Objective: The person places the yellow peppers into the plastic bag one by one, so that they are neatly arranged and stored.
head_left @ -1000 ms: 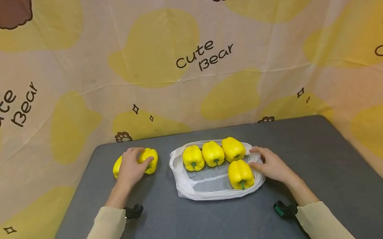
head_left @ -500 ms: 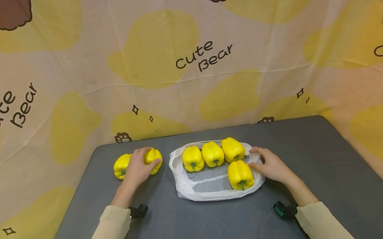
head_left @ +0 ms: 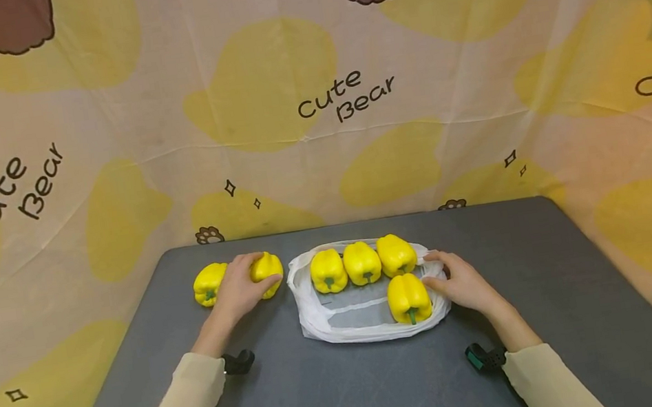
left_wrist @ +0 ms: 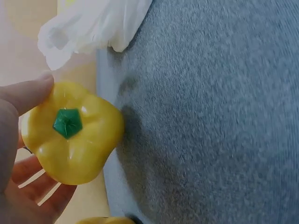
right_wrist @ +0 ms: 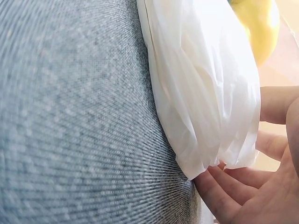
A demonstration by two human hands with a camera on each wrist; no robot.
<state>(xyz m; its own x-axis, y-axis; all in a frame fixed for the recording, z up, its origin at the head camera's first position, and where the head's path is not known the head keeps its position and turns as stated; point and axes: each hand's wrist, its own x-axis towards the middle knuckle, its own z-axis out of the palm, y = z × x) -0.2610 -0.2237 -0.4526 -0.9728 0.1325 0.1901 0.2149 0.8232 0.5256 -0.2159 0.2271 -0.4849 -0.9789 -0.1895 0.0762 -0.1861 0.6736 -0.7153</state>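
My left hand (head_left: 240,288) holds a yellow bell pepper (head_left: 268,274) just left of the white plastic bag (head_left: 317,316). In the left wrist view, the thumb lies over one side of this pepper (left_wrist: 74,154), fingers round the other, its green stem facing the camera. Another yellow pepper (head_left: 209,284) sits on the table, partly hidden behind that hand. Inside the wide-mouthed bag, three peppers line the back and one pepper (head_left: 409,299) is at the front right. My right hand (head_left: 462,280) grips the bag's right rim; the right wrist view shows thumb and fingers around the gathered plastic (right_wrist: 210,107).
A grey table (head_left: 353,394) lies beneath everything. Behind it and along both sides hangs a printed cloth (head_left: 260,87) with "Cute Bear" lettering. Black wrist devices, such as the right one (head_left: 484,356), jut inward from both sleeves.
My left hand has moved right with its bell pepper, away from the other pepper on the left and closer to the bag. The right hand has stayed at the bag's rim.
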